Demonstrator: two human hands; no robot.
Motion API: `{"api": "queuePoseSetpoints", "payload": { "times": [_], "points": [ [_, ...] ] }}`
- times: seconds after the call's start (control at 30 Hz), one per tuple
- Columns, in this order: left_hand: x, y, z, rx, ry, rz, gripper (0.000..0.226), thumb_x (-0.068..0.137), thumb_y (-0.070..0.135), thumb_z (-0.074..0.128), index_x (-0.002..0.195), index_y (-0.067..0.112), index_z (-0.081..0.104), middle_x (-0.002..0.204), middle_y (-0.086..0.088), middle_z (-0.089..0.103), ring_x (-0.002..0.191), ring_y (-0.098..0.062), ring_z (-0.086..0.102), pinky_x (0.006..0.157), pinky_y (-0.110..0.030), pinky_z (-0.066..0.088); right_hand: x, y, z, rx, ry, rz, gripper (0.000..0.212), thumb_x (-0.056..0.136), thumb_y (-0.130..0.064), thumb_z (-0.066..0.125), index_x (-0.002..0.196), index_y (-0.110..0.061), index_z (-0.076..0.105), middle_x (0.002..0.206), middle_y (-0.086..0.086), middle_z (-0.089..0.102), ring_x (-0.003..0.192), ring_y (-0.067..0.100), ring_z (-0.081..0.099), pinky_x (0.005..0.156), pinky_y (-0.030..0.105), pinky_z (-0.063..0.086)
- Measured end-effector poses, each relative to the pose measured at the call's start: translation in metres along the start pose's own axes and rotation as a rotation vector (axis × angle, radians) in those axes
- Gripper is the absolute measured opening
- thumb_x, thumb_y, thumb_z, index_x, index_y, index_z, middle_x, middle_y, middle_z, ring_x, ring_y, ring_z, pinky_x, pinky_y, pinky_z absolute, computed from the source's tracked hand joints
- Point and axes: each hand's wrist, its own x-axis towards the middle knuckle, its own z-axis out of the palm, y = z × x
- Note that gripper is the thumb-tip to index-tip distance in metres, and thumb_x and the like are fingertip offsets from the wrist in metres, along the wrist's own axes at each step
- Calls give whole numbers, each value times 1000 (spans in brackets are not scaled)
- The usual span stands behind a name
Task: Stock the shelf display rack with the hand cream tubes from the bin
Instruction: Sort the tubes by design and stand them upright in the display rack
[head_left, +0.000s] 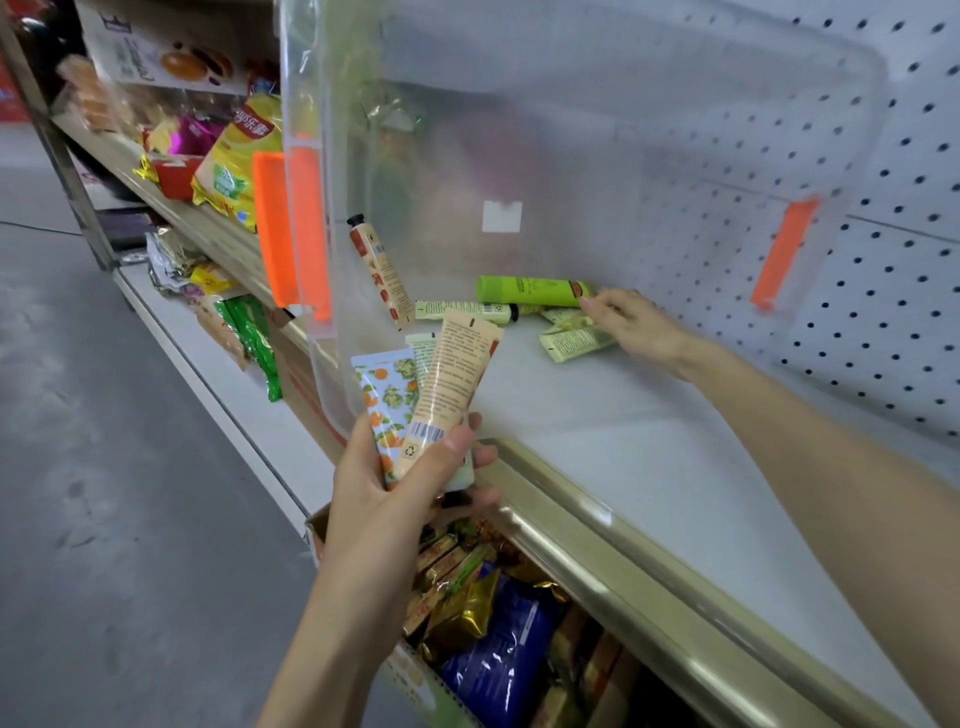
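— Hands, status?
— Left hand (405, 483): in front of the shelf edge, thumb and fingers curled round a fan of three hand cream tubes, crimped ends up. They are a peach tube (457, 374) in front, an orange-blossom print tube (382, 410) to its left and a pale green tube (422, 349) mostly hidden behind. Right hand (639, 325): reaching inside the bin, palm down, fingers stretched out. One fingertip touches the end of a bright green tube (530, 291).

— Bin?
— One clear plastic bin (571, 130) with orange latches (291, 228), tipped on its side on the white shelf (597, 426), its mouth towards the camera.

— Stock left in it?
— The bright green tube, lying flat. A pale tube with a black cap (467, 310) just in front of it. Two or three pale green tubes (571, 344) under and beside the right hand; exact count unclear. One cream-and-red tube (382, 273) leaning, black cap up, at the bin's left.

— Surroundings?
— White pegboard (883, 208) behind. Gold rail (597, 525) along the shelf front. Yellow crisp bags (234, 166) further left. Carton of wrapped snacks (493, 649) on the level below.
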Motion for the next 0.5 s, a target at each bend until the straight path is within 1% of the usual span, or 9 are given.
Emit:
{"api": "queuePoseSetpoints", "payload": {
  "times": [0.03,0.1,0.17,0.23,0.27,0.33,0.4,0.5],
  "points": [
    [0,0,1,1,-3,1,56,64,34,78,115,21,60,102,-6,73,87,-24,72,61,-32,58,-2,1,0,20,1,-19,33,98,-38,43,98,-10,62,98,5,52,99,17,44,96,34,30],
    [0,-1,3,4,-8,1,58,61,31,80,115,22,59,103,-5,73,87,-22,72,61,-31,58,-5,2,-2,7,9,-37,35,98,-36,45,104,-8,65,94,3,54,101,17,45,104,36,27],
    [1,-2,4,-2,-15,2,55,61,32,73,114,23,60,103,-4,73,87,-22,73,61,-31,58,-7,5,-4,-9,0,-19,30,95,-41,48,105,-21,67,90,-4,49,112,22,43,110,40,25],
    [1,-4,6,-4,-18,3,54,61,33,71,113,23,60,103,-3,73,87,-21,73,61,-30,58,-9,8,-5,-33,-10,23,27,90,-50,51,105,-33,66,97,-4,46,119,26,38,109,41,26],
    [1,-5,6,-2,-21,4,54,61,33,71,113,23,60,103,-3,73,87,-21,73,61,-30,58,-11,9,-3,-59,-14,29,29,88,-53,52,107,-35,65,102,-3,46,120,27,37,109,41,27],
    [2,-5,8,-2,-26,6,54,62,33,71,113,24,60,102,-2,74,87,-21,73,60,-29,58,-13,11,2,-107,-23,27,37,86,-55,55,113,-32,64,111,1,48,122,29,35,107,38,25],
    [2,-5,9,-2,-25,9,54,61,34,71,113,24,59,102,-2,73,87,-20,73,60,-29,58,-14,11,5,-124,-24,14,38,85,-52,58,114,-28,62,121,6,51,122,30,36,106,37,25],
    [2,-5,8,0,-27,10,56,61,35,72,114,24,59,103,-2,73,89,-20,72,61,-30,58,-16,9,7,-96,-7,-16,37,84,-49,62,111,-23,62,127,7,55,119,30,44,105,42,32]
  ]
}}
